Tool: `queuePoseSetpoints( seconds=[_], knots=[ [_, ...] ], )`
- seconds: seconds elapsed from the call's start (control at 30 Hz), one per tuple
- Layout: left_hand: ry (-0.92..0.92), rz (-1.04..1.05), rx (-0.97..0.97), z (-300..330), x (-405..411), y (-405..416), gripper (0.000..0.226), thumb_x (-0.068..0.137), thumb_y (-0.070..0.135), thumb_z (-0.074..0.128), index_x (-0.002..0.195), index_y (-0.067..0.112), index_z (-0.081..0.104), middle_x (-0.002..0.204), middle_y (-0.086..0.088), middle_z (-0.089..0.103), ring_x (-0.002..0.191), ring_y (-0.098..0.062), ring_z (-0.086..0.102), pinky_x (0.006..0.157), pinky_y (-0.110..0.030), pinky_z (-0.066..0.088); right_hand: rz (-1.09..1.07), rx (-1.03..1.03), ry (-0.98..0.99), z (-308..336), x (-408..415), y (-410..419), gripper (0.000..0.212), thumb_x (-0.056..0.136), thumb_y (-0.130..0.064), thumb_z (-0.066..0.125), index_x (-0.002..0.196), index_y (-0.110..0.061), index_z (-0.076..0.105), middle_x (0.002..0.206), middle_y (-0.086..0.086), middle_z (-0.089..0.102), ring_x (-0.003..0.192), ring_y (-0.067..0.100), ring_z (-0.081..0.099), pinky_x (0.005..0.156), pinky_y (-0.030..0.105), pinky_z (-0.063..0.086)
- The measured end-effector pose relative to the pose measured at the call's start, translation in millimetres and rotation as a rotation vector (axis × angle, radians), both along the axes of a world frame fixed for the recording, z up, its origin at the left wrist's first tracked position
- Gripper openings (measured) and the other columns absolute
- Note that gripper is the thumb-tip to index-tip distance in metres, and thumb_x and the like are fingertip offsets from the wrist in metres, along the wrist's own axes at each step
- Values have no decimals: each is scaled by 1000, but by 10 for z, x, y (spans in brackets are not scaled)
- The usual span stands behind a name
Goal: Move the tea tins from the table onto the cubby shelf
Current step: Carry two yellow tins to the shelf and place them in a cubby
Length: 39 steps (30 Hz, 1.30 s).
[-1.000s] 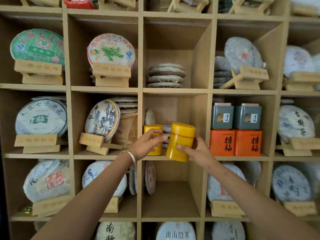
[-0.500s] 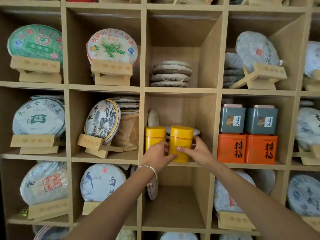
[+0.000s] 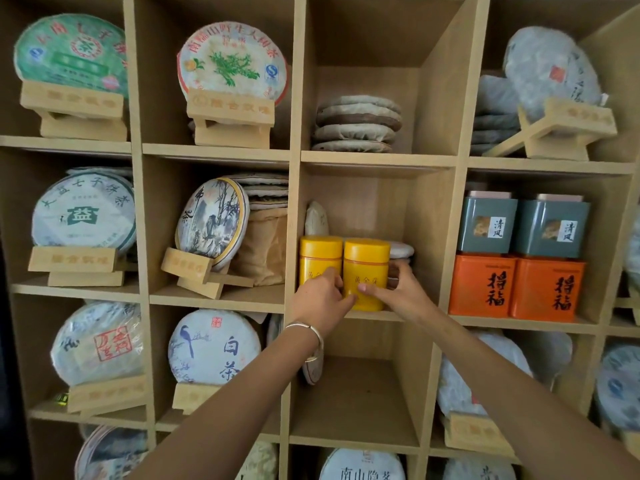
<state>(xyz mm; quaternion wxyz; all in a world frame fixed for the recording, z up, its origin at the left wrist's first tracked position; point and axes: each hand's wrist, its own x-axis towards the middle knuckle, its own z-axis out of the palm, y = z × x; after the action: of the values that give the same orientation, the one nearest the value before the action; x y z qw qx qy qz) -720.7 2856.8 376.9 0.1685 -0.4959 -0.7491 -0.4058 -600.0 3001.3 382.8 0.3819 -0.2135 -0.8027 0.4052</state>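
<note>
Two yellow tea tins stand upright side by side at the front of the middle cubby of the wooden shelf (image 3: 377,157). The left yellow tin (image 3: 318,256) is against the cubby's left wall. The right yellow tin (image 3: 366,268) touches it. My left hand (image 3: 322,299) lies across the lower front of both tins, fingers on the seam between them. My right hand (image 3: 398,294) wraps the right tin from its right side, thumb on the front. Both tins rest on the shelf board.
Wrapped round tea cakes on wooden stands fill the cubbies to the left, such as the bamboo-print cake (image 3: 211,223). Two grey-green square tins (image 3: 523,225) sit stacked on two orange square tins (image 3: 516,287) in the cubby to the right. Flat tea cakes (image 3: 356,123) are stacked above.
The right tin went from tilted in the air into the cubby and now stands beside the left tin. My left hand shifted from the left tin toward the seam. The view moved closer.
</note>
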Motion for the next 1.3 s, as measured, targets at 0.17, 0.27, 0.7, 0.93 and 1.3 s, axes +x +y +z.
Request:
queuePoseSetpoints(
  seconds=[0.17,0.27,0.7,0.93,1.3],
  knots=[
    [208,24,214,40,-124,-128,28,81,31,66,105,19,56,104,0,59,97,-19,54,68,-31,47,9,88,-44,-109,100,23,83,61,-49,85,128,-26,42,116,-12,57,104,6,59,83,24,52],
    [392,11,262,181,-211,-179,41,78,30,69,115,16,59,122,-8,56,113,-27,50,91,-37,47,12,89,-35,-147,104,34,72,69,-37,85,127,-27,44,109,-17,58,99,4,61,71,14,50],
    [523,63,-80,391,-296,40,88,73,62,66,146,33,26,147,-3,38,138,-23,31,118,-43,18,19,75,-50,-153,69,79,77,72,-34,83,136,-22,43,114,-11,60,103,7,62,82,21,52],
    [525,83,-42,377,-292,77,84,70,63,67,142,33,34,140,-2,44,131,-24,37,115,-43,24,27,78,-53,-150,76,75,76,74,-34,82,138,-23,42,119,-8,60,106,9,61,80,17,50],
    [494,91,-33,369,-259,100,84,67,61,70,139,32,37,137,-3,46,130,-25,38,115,-45,25,32,77,-57,-146,76,88,80,73,-34,82,140,-18,42,125,-3,59,108,11,61,77,15,49]
  ],
)
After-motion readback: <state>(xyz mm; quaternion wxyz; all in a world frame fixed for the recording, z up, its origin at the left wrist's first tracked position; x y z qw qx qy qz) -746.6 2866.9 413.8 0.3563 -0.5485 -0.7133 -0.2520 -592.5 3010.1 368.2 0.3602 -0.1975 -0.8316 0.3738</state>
